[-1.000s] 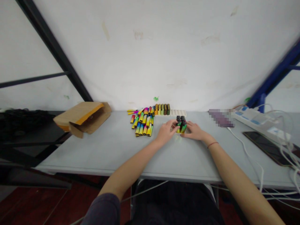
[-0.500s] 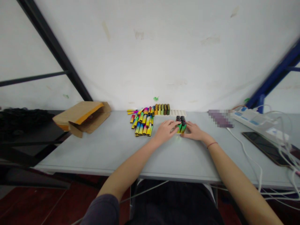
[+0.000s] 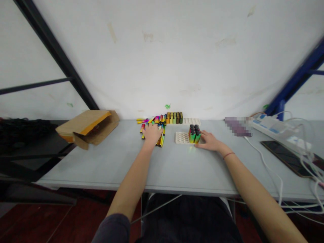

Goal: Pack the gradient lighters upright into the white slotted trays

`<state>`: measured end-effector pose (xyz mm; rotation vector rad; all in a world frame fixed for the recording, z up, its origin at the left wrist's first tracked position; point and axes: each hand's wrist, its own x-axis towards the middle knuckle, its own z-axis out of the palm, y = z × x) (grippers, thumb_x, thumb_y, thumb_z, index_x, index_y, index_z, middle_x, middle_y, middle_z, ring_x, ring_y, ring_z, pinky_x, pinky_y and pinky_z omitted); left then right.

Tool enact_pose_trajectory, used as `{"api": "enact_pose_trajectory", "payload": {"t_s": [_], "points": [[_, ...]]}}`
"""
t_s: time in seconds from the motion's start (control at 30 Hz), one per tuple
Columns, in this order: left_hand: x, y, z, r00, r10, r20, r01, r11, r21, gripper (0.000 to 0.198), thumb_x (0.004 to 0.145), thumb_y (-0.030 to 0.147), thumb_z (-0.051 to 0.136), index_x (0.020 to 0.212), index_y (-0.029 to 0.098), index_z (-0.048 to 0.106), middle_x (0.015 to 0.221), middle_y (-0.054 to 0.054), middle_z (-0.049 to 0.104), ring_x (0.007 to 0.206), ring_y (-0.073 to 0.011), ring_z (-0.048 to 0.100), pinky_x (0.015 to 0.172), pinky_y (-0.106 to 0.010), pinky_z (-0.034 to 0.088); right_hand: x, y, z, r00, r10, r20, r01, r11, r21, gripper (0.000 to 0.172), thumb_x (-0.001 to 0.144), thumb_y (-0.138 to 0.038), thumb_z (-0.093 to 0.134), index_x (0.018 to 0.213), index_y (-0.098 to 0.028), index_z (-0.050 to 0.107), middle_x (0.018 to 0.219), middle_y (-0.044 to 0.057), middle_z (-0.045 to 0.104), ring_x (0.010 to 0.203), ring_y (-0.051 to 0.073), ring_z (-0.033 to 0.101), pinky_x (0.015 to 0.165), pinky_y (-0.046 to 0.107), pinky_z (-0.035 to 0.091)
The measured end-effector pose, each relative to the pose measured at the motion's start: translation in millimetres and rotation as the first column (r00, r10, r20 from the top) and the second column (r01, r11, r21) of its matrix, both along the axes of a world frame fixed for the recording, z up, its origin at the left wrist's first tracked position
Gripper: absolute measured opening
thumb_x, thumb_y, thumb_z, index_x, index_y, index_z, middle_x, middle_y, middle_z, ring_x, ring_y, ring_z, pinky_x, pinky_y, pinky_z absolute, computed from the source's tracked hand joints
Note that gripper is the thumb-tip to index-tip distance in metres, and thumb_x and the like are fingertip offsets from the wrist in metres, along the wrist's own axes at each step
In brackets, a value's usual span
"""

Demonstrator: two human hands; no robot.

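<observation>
My left hand (image 3: 152,133) lies over a pile of shiny rainbow-coloured, lighter-like tubes (image 3: 162,140), its fingers spread on top and partly hiding them. Whether a fingertip touches one piece in particular does not show. At the right end of a white tray with round holes (image 3: 181,137), my right hand (image 3: 209,141) has its thumb and fingers bracketing the tray's edge. Several upright lighter-like pieces (image 3: 194,134) with black tops and green-yellow sides stand in that end of the tray, close to my right fingers.
Behind, a second white tray (image 3: 192,121) holds rows of upright gold-brown pieces (image 3: 174,118). An open cardboard box (image 3: 87,125) lies at left. To the right are a pixelated purple object (image 3: 238,127), a black phone (image 3: 286,158), a power strip (image 3: 280,130) and white cables.
My left hand has moved left from the upright pieces in the tray to the loose pile, uncovering the tray's left part. My right hand has stayed at the tray's right end.
</observation>
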<state>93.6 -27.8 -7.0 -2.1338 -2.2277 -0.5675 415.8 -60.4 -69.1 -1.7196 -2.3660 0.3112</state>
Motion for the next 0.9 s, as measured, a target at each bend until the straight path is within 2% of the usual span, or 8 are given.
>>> {"api": "enact_pose_trajectory", "payload": {"t_s": [0.13, 0.27, 0.4, 0.53, 0.63, 0.73, 0.83, 0.9], "points": [[5, -3, 0.0, 1.0, -0.018, -0.006, 0.018, 0.999, -0.03, 0.03, 0.094, 0.041, 0.063, 0.112, 0.019, 0.074, 0.134, -0.025, 0.066, 0.129, -0.0443, 0.057, 0.105, -0.059, 0.043, 0, 0, -1.0, 1.0, -0.014, 0.009, 0.014, 1.0, -0.003, 0.095, 0.086, -0.074, 0.062, 0.158, -0.014, 0.049, 0.166, 0.02, 0.044, 0.153, 0.044, 0.038, 0.126, 0.059, 0.028], [10, -4, 0.4, 1.0, -0.019, -0.008, 0.019, 0.999, -0.045, 0.03, 0.095, 0.039, 0.062, 0.11, 0.017, 0.074, 0.133, -0.026, 0.067, 0.128, -0.0454, 0.059, 0.103, -0.059, 0.044, 0, 1, -4.1, 1.0, -0.027, 0.005, 0.027, 1.0, 0.004, 0.095, 0.085, -0.075, 0.062, 0.159, -0.016, 0.049, 0.166, 0.019, 0.044, 0.154, 0.045, 0.037, 0.126, 0.06, 0.028], [9, -1, -3.8, 1.0, -0.004, 0.0, 0.004, 0.999, -0.032, 0.032, 0.099, 0.033, 0.05, 0.109, 0.016, 0.074, 0.128, -0.025, 0.07, 0.122, -0.0416, 0.063, 0.1, -0.052, 0.048, 0, 2, -5.8, 0.999, -0.032, 0.004, 0.032, 0.999, 0.008, 0.097, 0.085, -0.076, 0.062, 0.161, -0.017, 0.047, 0.166, 0.019, 0.044, 0.154, 0.045, 0.037, 0.126, 0.06, 0.027], [8, 7, -9.3, 0.997, -0.016, 0.076, 0.01, 0.998, 0.068, 0.037, 0.102, 0.027, 0.039, 0.109, 0.014, 0.073, 0.118, -0.023, 0.072, 0.115, -0.0362, 0.066, 0.097, -0.045, 0.049, 0, 2, -5.1, 1.0, -0.024, 0.004, 0.024, 1.0, 0.01, 0.097, 0.085, -0.075, 0.062, 0.161, -0.016, 0.046, 0.166, 0.02, 0.044, 0.153, 0.046, 0.038, 0.125, 0.061, 0.029], [11, 13, -9.8, 0.971, -0.095, 0.219, 0.052, 0.979, 0.195, 0.036, 0.102, 0.023, 0.037, 0.11, 0.013, 0.07, 0.113, -0.021, 0.071, 0.116, -0.0334, 0.064, 0.1, -0.042, 0.048, 0, 1, -4.1, 1.0, -0.019, 0.006, 0.019, 1.0, 0.009, 0.096, 0.086, -0.074, 0.062, 0.16, -0.015, 0.047, 0.165, 0.02, 0.045, 0.153, 0.046, 0.038, 0.125, 0.063, 0.029], [15, 17, -9.6, 0.879, -0.159, 0.451, 0.072, 0.976, 0.204, 0.029, 0.103, 0.023, 0.037, 0.104, 0.017, 0.065, 0.103, -0.017, 0.072, 0.105, -0.0297, 0.067, 0.094, -0.039, 0.049, 0, 1, -3.7, 0.999, -0.034, 0.009, 0.034, 0.999, 0.002, 0.097, 0.086, -0.074, 0.063, 0.16, -0.015, 0.047, 0.166, 0.021, 0.043, 0.154, 0.047, 0.036, 0.125, 0.064, 0.028], [20, 17, -12.1, 0.695, -0.174, 0.698, 0.11, 0.985, 0.136, 0.025, 0.106, 0.027, 0.037, 0.093, 0.021, 0.058, 0.087, -0.008, 0.07, 0.078, -0.0217, 0.065, 0.078, -0.033, 0.05, 0, 1, -3.7, 1.0, -0.028, 0.013, 0.027, 1.0, 0.004, 0.095, 0.086, -0.073, 0.063, 0.16, -0.016, 0.047, 0.166, 0.02, 0.044, 0.153, 0.046, 0.037, 0.126, 0.062, 0.028], [22, 17, -15.3, 0.58, -0.21, 0.787, 0.145, 0.977, 0.155, 0.023, 0.106, 0.028, 0.04, 0.088, 0.022, 0.054, 0.08, -0.003, 0.066, 0.067, -0.0174, 0.06, 0.071, -0.03, 0.048, 0, 1, -3.6, 1.0, -0.023, 0.016, 0.023, 1.0, 0.005, 0.095, 0.086, -0.074, 0.062, 0.16, -0.016, 0.047, 0.166, 0.019, 0.044, 0.153, 0.045, 0.038, 0.126, 0.06, 0.029]]}}
